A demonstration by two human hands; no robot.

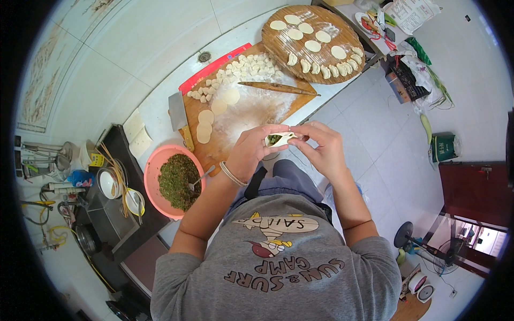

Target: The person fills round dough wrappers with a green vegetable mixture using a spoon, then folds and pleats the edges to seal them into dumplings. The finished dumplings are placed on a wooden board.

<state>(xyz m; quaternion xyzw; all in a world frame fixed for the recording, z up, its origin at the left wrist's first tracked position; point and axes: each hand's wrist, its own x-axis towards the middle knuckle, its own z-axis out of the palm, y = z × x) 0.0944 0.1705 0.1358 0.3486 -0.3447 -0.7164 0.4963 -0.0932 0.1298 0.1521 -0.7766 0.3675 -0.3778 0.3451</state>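
Observation:
A dumpling (287, 140) is held up between my two hands, in front of my body. Its dough is folded over, and green filling shows through the gap at its left end. My left hand (250, 147) cups the left end and underside. With thumb and fingertips, my right hand (323, 145) pinches the dough edge at the right end. Beyond my left hand lies a floured wooden board (251, 113) with round wrappers (204, 132), many small dough pieces (251, 67) and a thin rolling pin (276, 87). A pink bowl (151, 170) of chopped green filling (176, 179) holds a spoon (197, 181).
A round wooden tray (278, 45) at the far end carries flat wrappers and several finished dumplings (325, 71). A cleaver (177, 111) lies at the board's left edge. Chopsticks (119, 174) and white bowls (108, 183) sit by the stove at left. Bags and a green bin (445, 147) stand at right.

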